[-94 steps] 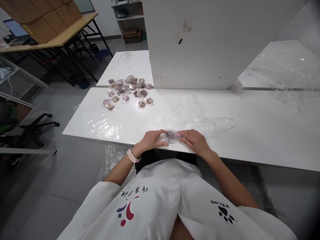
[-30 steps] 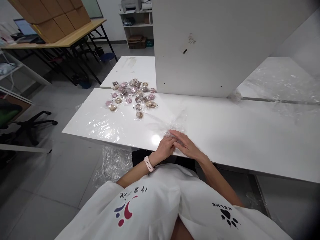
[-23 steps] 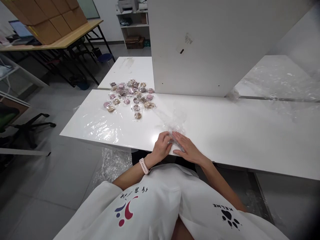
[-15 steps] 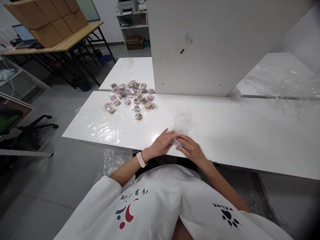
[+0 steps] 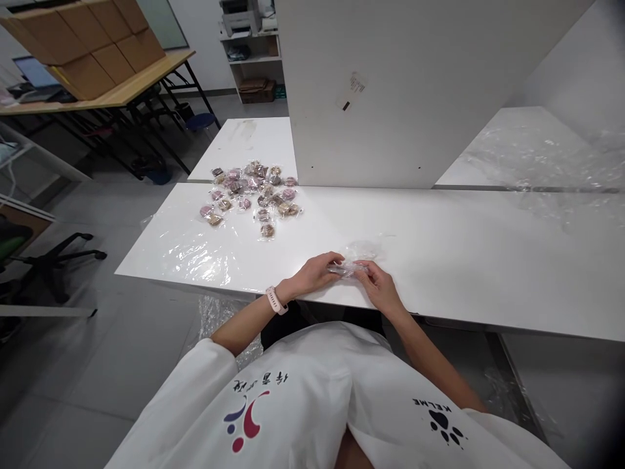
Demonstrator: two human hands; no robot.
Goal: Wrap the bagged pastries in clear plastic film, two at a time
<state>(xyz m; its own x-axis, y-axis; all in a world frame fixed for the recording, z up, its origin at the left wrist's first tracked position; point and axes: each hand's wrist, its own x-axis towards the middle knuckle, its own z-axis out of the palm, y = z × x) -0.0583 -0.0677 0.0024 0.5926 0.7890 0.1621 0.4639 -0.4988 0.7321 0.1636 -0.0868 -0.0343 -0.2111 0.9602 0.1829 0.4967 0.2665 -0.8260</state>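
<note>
Left hand: fingers nearly closed, pinching one end of a bunched clear plastic film. Right hand: fingers curled, thumb and fingertips pinching the other end. Film spans the gap between them, by the near edge of the white desk; a loose part flares out on the far side. Can't tell what, if anything, is inside. Small wrapped pieces lie in a loose cluster farther back to the left, near the upright white panel.
</note>
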